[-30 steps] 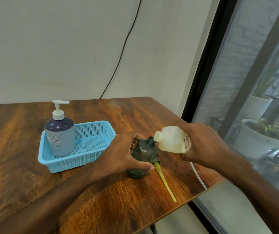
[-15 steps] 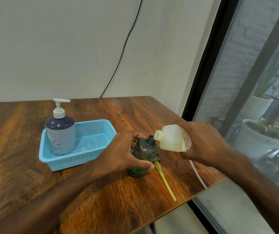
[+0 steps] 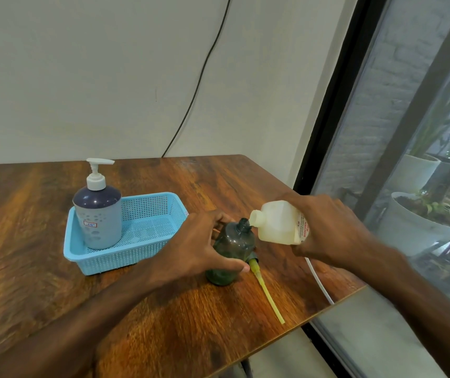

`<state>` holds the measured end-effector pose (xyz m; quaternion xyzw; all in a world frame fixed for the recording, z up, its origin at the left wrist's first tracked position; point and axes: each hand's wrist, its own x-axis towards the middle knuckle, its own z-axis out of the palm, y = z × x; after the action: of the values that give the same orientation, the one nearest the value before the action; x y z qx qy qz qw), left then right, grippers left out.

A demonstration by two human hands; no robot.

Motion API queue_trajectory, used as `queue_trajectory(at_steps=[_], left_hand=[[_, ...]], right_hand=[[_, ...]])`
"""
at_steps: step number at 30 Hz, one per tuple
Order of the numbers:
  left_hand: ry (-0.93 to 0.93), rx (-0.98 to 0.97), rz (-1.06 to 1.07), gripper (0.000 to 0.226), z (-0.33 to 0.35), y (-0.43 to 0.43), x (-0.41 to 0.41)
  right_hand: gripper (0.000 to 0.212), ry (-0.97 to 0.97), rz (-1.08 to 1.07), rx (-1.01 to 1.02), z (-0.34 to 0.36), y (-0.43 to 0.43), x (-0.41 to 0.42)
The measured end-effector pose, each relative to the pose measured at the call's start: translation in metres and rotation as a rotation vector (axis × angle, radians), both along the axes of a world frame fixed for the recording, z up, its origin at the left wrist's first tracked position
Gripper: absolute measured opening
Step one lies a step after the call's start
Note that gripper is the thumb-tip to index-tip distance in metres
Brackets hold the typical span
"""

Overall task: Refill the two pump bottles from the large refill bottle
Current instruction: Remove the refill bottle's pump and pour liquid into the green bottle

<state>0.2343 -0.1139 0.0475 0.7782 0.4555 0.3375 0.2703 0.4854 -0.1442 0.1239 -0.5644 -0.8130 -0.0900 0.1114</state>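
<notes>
**Pouring into the open green bottle, near the table's edge**

The left hand (image 3: 202, 252) wraps the dark green pump bottle (image 3: 232, 251), fingers curled round its far side and thumb across the front, bracing it upright on the wooden table (image 3: 164, 309); the right hand (image 3: 330, 230) grips the pale refill bottle (image 3: 278, 226) by its body, tipped nearly flat so that its spout sits just beside the green bottle's open neck, touching it or almost so; whether liquid is running cannot be made out, since the mouths overlap in the head view. The green bottle's pump (a yellowish piece with a long dip tube (image 3: 269, 296)) lies on the table just beside its base, the tube pointing toward the near edge. The second pump bottle (image 3: 97, 211), blue-grey with a white pump screwed on, stands at the left end of the light blue basket (image 3: 147, 249), well apart from the pour; it looks untouched as yet.

The likely trouble is a miss at the neck: the opening is narrow and the spout wide, so a steeper tilt could send liquid down the green bottle's shoulder, over the left hand's fingers and onto the wood; a wet grip might then let the bottle slip or tip. Overfilling is another risk, the dark plastic hiding the level; and a careless forearm could sweep the loose pump off the edge.
</notes>
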Motion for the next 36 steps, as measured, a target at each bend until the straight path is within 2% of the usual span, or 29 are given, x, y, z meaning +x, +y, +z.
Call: queue_trajectory(at_steps=[28,36], left_hand=[[-0.02,-0.007,0.001,0.087,-0.0013,0.0007,0.0011],[-0.014,-0.013,-0.002,0.08,0.0005,-0.0006,0.0016]], right_hand=[[0.085,-0.066,-0.014,-0.017,0.009,-0.0023,-0.0054],[0.085,-0.07,-0.009,-0.014,0.0097,-0.001,-0.0059]])
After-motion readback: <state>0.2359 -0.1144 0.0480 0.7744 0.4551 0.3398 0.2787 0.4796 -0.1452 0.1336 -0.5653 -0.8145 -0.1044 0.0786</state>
